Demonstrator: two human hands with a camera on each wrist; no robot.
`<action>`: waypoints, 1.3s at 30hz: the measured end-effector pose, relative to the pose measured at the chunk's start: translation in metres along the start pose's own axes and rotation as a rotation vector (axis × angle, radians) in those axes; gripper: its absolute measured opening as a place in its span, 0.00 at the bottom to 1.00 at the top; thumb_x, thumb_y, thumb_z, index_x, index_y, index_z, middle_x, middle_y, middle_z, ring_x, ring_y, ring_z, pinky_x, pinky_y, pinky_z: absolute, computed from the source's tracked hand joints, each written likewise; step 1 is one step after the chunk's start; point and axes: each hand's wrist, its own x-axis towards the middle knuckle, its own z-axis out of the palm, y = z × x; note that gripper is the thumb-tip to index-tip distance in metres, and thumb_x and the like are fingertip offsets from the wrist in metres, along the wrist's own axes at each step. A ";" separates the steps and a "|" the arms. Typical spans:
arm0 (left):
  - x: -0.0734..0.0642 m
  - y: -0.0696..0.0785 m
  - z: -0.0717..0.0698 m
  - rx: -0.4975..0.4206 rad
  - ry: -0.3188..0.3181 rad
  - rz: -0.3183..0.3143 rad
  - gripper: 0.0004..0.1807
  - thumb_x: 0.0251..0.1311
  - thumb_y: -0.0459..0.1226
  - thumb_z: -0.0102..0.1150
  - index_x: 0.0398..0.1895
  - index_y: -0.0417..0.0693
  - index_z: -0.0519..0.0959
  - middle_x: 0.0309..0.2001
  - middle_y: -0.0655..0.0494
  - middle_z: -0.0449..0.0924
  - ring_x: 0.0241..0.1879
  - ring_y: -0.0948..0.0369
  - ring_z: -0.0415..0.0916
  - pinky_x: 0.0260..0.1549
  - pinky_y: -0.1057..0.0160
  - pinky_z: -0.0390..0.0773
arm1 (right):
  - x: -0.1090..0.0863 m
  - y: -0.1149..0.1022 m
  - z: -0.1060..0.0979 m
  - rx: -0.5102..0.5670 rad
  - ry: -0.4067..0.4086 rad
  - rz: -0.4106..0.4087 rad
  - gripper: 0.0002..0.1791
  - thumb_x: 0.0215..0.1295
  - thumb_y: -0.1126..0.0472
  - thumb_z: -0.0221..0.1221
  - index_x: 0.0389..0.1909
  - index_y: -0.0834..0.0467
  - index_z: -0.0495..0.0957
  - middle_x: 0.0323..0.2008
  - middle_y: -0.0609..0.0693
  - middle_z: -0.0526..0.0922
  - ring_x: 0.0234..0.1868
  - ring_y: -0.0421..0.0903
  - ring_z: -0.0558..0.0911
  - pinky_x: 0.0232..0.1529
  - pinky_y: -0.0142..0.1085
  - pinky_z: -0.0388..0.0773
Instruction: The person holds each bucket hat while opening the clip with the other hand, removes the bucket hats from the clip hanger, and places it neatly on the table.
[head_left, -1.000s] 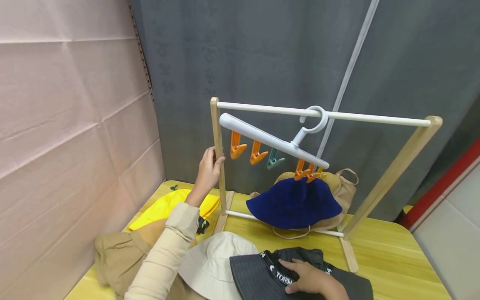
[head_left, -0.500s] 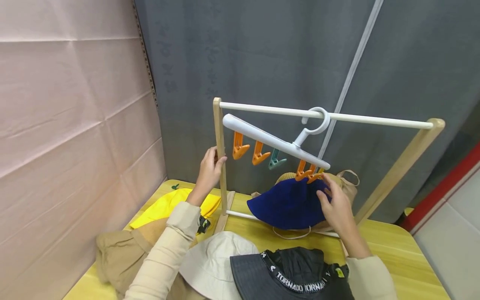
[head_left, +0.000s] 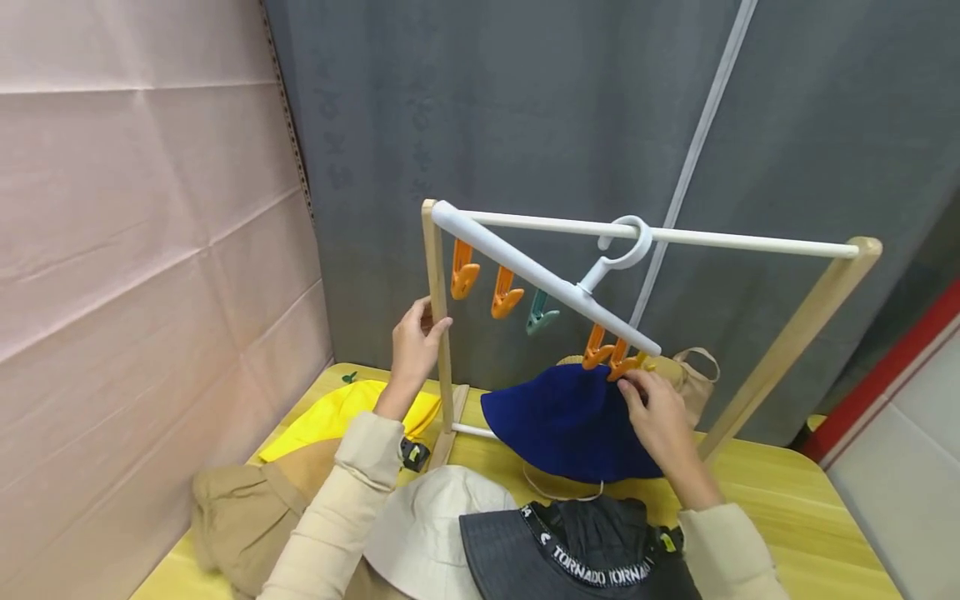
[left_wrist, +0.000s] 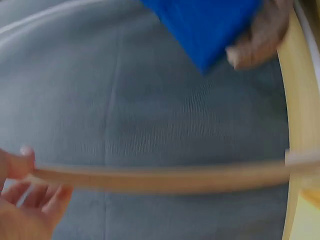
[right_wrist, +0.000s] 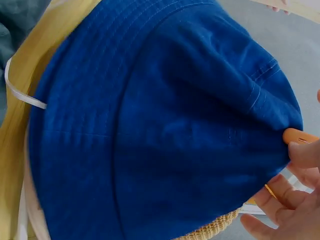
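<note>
In the head view a small rack has a white top bar (head_left: 525, 222) and wooden posts. My left hand (head_left: 415, 348) grips its left post (head_left: 436, 267), with the thumb on one side and fingers on the other. A white hanger (head_left: 517, 262) hooks over the bar, slanting down to the right. From its lower end hangs a blue bucket hat (head_left: 562, 425). My right hand (head_left: 663, 421) pinches the orange clip (right_wrist: 295, 135) at the hat's crown, thumb on it in the right wrist view. Other fingers spread below. A tan hat (head_left: 697, 383) shows behind the blue one.
Two more orange clips (head_left: 465, 271) and a green clip (head_left: 540, 312) dangle from the hanger's left half. On the wooden table (head_left: 795, 508) lie a yellow hat (head_left: 330, 417), a brown hat (head_left: 243, 508), a white bucket hat (head_left: 442, 525) and a black hat (head_left: 502, 550).
My right hand left the black hat and rose to the orange clip. The hanger's left end swung up, while its right end and the blue hat came lower and nearer. My left hand stayed.
</note>
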 end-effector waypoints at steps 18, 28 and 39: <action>-0.109 0.095 0.092 -0.023 -0.507 0.498 0.24 0.68 0.35 0.43 0.67 0.42 0.60 0.67 0.52 0.62 0.67 0.61 0.60 0.63 0.64 0.63 | -0.014 -0.013 -0.003 0.079 0.061 0.070 0.16 0.68 0.55 0.53 0.44 0.65 0.78 0.42 0.64 0.82 0.45 0.60 0.80 0.45 0.53 0.75; -0.088 0.104 0.117 0.161 -0.557 0.190 0.32 0.70 0.46 0.41 0.72 0.43 0.49 0.70 0.51 0.56 0.67 0.56 0.60 0.62 0.58 0.65 | -0.016 -0.016 -0.002 0.083 0.062 -0.002 0.09 0.66 0.64 0.54 0.42 0.65 0.76 0.40 0.63 0.83 0.44 0.59 0.81 0.44 0.53 0.75; -0.061 0.100 0.129 0.020 -0.586 0.094 0.23 0.68 0.48 0.45 0.60 0.46 0.70 0.51 0.53 0.80 0.46 0.62 0.80 0.41 0.73 0.77 | -0.017 -0.019 -0.001 0.114 0.066 -0.009 0.09 0.65 0.65 0.54 0.43 0.67 0.76 0.41 0.65 0.83 0.45 0.60 0.81 0.44 0.53 0.75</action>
